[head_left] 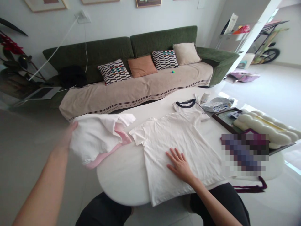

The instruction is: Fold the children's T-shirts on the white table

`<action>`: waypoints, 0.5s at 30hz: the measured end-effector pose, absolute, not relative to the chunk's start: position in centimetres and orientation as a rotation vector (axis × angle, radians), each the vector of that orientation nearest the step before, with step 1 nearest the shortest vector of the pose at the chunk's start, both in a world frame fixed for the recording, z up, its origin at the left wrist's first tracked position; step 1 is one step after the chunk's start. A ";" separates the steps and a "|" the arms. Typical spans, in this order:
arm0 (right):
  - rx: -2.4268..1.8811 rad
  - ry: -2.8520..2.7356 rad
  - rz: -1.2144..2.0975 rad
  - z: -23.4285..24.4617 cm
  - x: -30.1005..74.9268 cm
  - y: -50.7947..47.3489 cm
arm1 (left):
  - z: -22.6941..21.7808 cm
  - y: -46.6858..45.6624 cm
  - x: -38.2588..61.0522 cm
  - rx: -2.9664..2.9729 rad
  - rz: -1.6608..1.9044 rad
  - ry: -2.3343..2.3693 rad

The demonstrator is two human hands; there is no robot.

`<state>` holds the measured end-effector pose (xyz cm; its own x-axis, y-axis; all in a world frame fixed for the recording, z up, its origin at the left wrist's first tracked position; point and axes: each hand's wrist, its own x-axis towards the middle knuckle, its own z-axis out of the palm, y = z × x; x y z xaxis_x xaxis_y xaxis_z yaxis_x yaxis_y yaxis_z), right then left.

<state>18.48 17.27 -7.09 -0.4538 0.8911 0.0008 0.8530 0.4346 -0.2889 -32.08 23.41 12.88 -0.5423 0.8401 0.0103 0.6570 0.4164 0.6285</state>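
white t-shirt (169,138) under right hand (180,165)

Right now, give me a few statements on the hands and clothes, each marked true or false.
1. The right hand lies flat on the spread T-shirt. True.
2. The left hand is empty. False: it grips a white and pink garment, held up at the table's edge.
3. A folded shirt with a dark collar lies beyond the T-shirt. True.
4. The sofa is red. False: it is green.
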 end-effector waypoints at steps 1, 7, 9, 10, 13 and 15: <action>-1.551 -2.526 0.372 -7.1 18.5 17.3 | 12.2 24.1 -32.2 1.275 0.873 2.296; -1.604 -2.527 0.396 -5.9 18.1 17.1 | 4.0 28.1 -29.4 1.208 0.645 2.451; -1.599 -2.547 0.434 -4.9 17.4 17.0 | 1.8 28.4 -27.0 1.561 0.585 2.455; -1.574 -2.567 0.465 -4.3 16.9 16.8 | 0.9 28.3 -25.6 1.761 0.522 2.401; -1.441 -2.642 0.598 -3.0 15.0 15.9 | -0.8 27.6 -21.1 2.056 0.265 2.196; -1.380 -2.666 0.678 -2.6 13.8 14.7 | -1.4 27.5 -18.1 2.093 0.223 2.189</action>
